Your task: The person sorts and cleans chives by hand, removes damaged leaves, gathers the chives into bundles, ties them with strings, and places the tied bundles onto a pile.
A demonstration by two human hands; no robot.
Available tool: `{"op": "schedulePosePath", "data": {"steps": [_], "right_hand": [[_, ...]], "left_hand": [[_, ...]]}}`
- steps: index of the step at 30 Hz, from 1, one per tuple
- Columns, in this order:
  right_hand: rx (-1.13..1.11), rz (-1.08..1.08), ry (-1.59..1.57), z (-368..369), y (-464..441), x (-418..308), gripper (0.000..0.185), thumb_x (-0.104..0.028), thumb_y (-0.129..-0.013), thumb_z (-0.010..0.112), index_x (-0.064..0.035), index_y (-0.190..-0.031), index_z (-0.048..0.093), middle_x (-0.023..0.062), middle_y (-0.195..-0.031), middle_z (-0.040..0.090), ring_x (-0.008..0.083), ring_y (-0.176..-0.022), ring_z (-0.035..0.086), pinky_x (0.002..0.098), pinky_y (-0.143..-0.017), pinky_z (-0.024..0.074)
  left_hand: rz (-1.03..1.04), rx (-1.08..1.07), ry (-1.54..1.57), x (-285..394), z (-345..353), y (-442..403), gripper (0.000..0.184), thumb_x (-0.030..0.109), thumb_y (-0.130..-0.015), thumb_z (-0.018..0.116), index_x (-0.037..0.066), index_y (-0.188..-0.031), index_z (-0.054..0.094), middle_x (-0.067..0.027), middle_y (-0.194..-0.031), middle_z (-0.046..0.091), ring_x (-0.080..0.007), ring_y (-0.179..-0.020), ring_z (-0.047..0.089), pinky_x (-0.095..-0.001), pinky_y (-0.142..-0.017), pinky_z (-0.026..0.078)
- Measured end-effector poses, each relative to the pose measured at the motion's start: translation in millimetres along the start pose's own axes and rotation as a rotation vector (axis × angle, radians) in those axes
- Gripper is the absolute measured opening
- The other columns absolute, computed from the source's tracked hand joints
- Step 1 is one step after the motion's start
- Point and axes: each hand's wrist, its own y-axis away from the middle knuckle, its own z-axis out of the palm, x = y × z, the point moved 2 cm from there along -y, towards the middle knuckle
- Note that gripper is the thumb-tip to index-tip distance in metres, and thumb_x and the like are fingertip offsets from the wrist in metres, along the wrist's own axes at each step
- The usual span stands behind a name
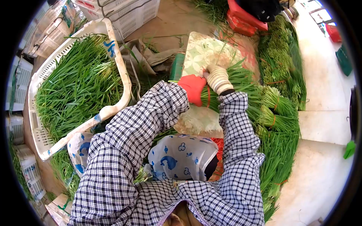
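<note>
A bunch of chives (241,77) lies across the patterned board (196,49) in front of me. A red band (208,96) goes round the bunch beside my left hand. My left hand (193,89), in a red glove, is closed on the bunch at its left end. Right beside it, my right hand (218,79), in a cream striped glove, has its fingers curled over the top of the same bunch. The two hands nearly touch at the fingertips. Part of the bunch is hidden under the gloves and my right sleeve.
A white basket (126,90) full of loose chives stands to my left. Tied bunches (279,109) are piled along the right, beside a pale floor strip (320,128). A red stool (245,19) and a white crate (139,17) stand at the back.
</note>
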Motion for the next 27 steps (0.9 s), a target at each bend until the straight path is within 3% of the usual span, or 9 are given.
{"op": "schedulePosePath", "data": {"steps": [6, 10, 12, 13, 14, 16, 17, 21, 27], "right_hand": [[-0.191, 0.122, 0.269, 6, -7, 10, 0.036, -0.039, -0.086, 0.056, -0.0105, -0.101, 0.071, 0.0125, -0.107, 0.068, 0.0311, -0.105, 0.062, 0.0438, -0.095, 0.0425], [-0.238, 0.177, 0.303, 17, -25, 16, 0.039, -0.042, -0.088, 0.055, -0.0069, -0.097, 0.071, 0.0168, -0.104, 0.068, 0.0348, -0.102, 0.063, 0.0463, -0.090, 0.0461], [-0.250, 0.178, 0.315, 16, -26, 12, 0.040, -0.042, -0.087, 0.055, -0.0073, -0.097, 0.071, 0.0173, -0.104, 0.068, 0.0347, -0.103, 0.063, 0.0465, -0.089, 0.0466], [-0.263, 0.184, 0.321, 14, -25, 8, 0.040, -0.043, -0.087, 0.056, -0.0078, -0.098, 0.072, 0.0178, -0.105, 0.068, 0.0345, -0.103, 0.063, 0.0467, -0.088, 0.0472], [-0.277, 0.190, 0.326, 14, -25, 7, 0.041, -0.044, -0.086, 0.057, -0.0083, -0.098, 0.072, 0.0182, -0.105, 0.068, 0.0344, -0.104, 0.063, 0.0469, -0.088, 0.0477], [-0.338, 0.192, 0.344, 20, -34, 13, 0.039, -0.043, -0.086, 0.056, -0.0088, -0.099, 0.072, 0.0194, -0.103, 0.068, 0.0352, -0.101, 0.064, 0.0466, -0.085, 0.0491], [-0.308, 0.186, 0.338, 22, -35, 14, 0.038, -0.042, -0.087, 0.055, -0.0090, -0.098, 0.072, 0.0195, -0.102, 0.068, 0.0354, -0.100, 0.065, 0.0464, -0.084, 0.0498], [-0.254, 0.136, 0.387, 25, -44, 16, 0.038, -0.041, -0.088, 0.052, -0.0100, -0.095, 0.073, 0.0179, -0.095, 0.070, 0.0354, -0.093, 0.066, 0.0466, -0.080, 0.0509], [-0.276, 0.168, 0.154, 23, -38, 17, 0.037, -0.039, -0.079, 0.067, -0.0072, -0.097, 0.072, 0.0179, -0.092, 0.070, 0.0338, -0.092, 0.066, 0.0403, -0.084, 0.0500]], "left_hand": [[-0.025, -0.087, -0.017, 0, 4, -10, 0.087, 0.047, -0.051, 0.083, -0.001, -0.117, 0.052, -0.0184, -0.101, 0.065, -0.0346, -0.097, 0.062, -0.0425, -0.082, 0.051], [-0.001, -0.166, 0.156, -7, -16, -6, 0.099, 0.055, -0.055, 0.080, -0.005, -0.127, 0.047, -0.0223, -0.112, 0.063, -0.0366, -0.107, 0.059, -0.0424, -0.089, 0.049], [-0.001, -0.110, 0.419, -27, -28, -15, 0.089, 0.055, -0.065, 0.074, -0.006, -0.125, 0.050, -0.0243, -0.118, 0.060, -0.0373, -0.111, 0.057, -0.0417, -0.095, 0.046], [-0.054, -0.106, 0.379, -40, -30, -24, 0.065, 0.042, -0.075, 0.069, 0.000, -0.124, 0.057, -0.0225, -0.127, 0.056, -0.0360, -0.117, 0.055, -0.0388, -0.101, 0.042], [-0.053, -0.107, 0.382, -55, -22, -34, 0.065, 0.042, -0.075, 0.069, 0.000, -0.124, 0.057, -0.0225, -0.127, 0.056, -0.0360, -0.117, 0.055, -0.0388, -0.101, 0.042], [0.106, 0.260, 0.124, -77, -13, -47, 0.046, 0.029, -0.079, 0.064, 0.010, -0.121, 0.063, -0.0160, -0.138, 0.050, -0.0345, -0.127, 0.047, -0.0403, -0.107, 0.037], [0.034, 0.262, 0.003, -77, -8, -52, 0.042, 0.018, -0.078, 0.061, 0.020, -0.120, 0.065, -0.0106, -0.146, 0.042, -0.0364, -0.138, 0.032, -0.0484, -0.114, 0.024], [0.090, 0.232, 0.068, -76, 9, -67, 0.040, 0.013, -0.076, 0.060, 0.026, -0.114, 0.068, -0.0087, -0.152, 0.034, -0.0405, -0.144, 0.012, -0.0575, -0.116, 0.004], [0.141, 0.281, 0.205, -77, 17, -73, 0.020, 0.012, -0.075, 0.062, 0.022, -0.090, 0.071, -0.0076, -0.151, 0.036, -0.0387, -0.144, 0.015, -0.0529, -0.117, 0.003]]}}
